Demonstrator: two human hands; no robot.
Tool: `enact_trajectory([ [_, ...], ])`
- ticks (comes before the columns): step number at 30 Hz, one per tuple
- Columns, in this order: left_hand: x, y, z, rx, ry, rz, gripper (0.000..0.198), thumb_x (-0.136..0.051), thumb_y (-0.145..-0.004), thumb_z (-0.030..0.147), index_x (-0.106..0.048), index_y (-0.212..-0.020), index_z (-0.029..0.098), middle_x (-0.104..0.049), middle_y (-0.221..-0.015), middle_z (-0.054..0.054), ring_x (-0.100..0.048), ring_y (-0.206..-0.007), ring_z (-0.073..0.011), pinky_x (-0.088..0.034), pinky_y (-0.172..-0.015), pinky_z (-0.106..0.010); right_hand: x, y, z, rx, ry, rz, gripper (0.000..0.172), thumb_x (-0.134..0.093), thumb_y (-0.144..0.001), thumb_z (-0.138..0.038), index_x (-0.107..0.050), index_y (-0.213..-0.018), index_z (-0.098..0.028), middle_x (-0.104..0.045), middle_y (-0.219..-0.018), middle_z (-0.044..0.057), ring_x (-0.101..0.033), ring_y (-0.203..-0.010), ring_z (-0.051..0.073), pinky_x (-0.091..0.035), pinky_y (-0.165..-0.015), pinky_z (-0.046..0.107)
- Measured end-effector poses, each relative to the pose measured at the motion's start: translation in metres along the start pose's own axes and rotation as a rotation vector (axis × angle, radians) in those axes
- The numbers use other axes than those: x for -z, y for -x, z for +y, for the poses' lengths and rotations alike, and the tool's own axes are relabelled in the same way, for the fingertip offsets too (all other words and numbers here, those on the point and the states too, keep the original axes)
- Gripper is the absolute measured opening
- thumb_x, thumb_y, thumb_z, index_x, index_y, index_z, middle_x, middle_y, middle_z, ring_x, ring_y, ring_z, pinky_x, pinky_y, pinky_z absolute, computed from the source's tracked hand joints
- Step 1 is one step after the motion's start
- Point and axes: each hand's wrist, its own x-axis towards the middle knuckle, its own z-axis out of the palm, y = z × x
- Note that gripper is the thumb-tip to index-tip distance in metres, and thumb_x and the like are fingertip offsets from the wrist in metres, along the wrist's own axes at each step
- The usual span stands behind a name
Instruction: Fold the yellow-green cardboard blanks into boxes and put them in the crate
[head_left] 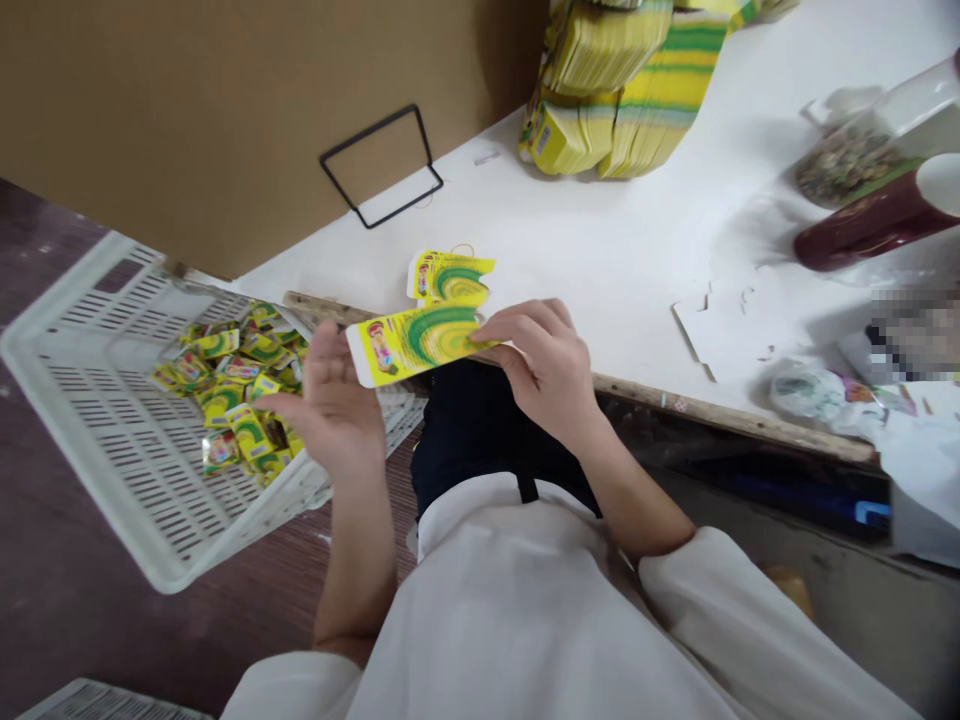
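My right hand [544,365] pinches one end of a flat yellow-and-green printed carton [416,343] just off the table's front edge. Beside the carton's white-tabbed end is my left hand [337,400], its fingers held upright and apart, the palm toward the carton. A second carton of the same print [448,277] lies on the white table [600,240] just behind. Below my left hand a white slatted plastic basket [90,400] holds several small folded yellow-and-green boxes [236,385].
A big stack of flat yellow-green cartons [622,90] sits at the table's far side. A black wire stand [382,165] leans by a cardboard wall. At the right are a dark red cup [877,215], a clear jar [862,145], white card scraps [720,325] and a plastic bag [922,450].
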Motion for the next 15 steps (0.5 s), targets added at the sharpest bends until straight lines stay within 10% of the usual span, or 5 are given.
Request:
enact_trajectory([
  [5, 0.010, 0.010, 0.033, -0.396, -0.693, -0.372, 0.089, -0.066, -0.069, 0.079, -0.049, -0.142, 0.031, -0.053, -0.144, -0.007, -0.046, -0.138, -0.0333, -0.031, -0.119, -0.053, 0.002, 0.003, -0.006, 0.220, 0.092, -0.212, 0.024, -0.050, -0.099, -0.012, -0.069, -0.092, -0.024, -0.074, -0.099, 0.001, -0.055, -0.098, 0.020, -0.041, -0.094, 0.039],
  [10, 0.012, 0.015, 0.020, -0.236, -1.167, -0.763, 0.074, -0.081, -0.069, 0.056, -0.055, -0.130, 0.021, -0.069, -0.119, -0.013, -0.063, -0.112, -0.0395, -0.025, -0.113, -0.069, -0.004, 0.011, -0.010, 0.189, 0.042, -0.338, 0.027, -0.049, -0.100, -0.015, -0.070, -0.092, -0.031, -0.073, -0.102, -0.002, -0.055, -0.105, 0.021, -0.033, -0.113, 0.046],
  [15, 0.006, 0.023, 0.000, -0.113, -1.038, -0.524, 0.050, -0.082, -0.067, 0.046, -0.058, -0.105, 0.022, -0.069, -0.088, -0.004, -0.067, -0.081, -0.0285, -0.052, -0.070, -0.039, -0.004, 0.014, -0.013, -0.103, -0.060, -0.081, 0.038, -0.061, -0.094, -0.038, -0.057, -0.132, -0.031, -0.052, -0.141, 0.009, -0.036, -0.142, 0.033, -0.020, -0.123, 0.059],
])
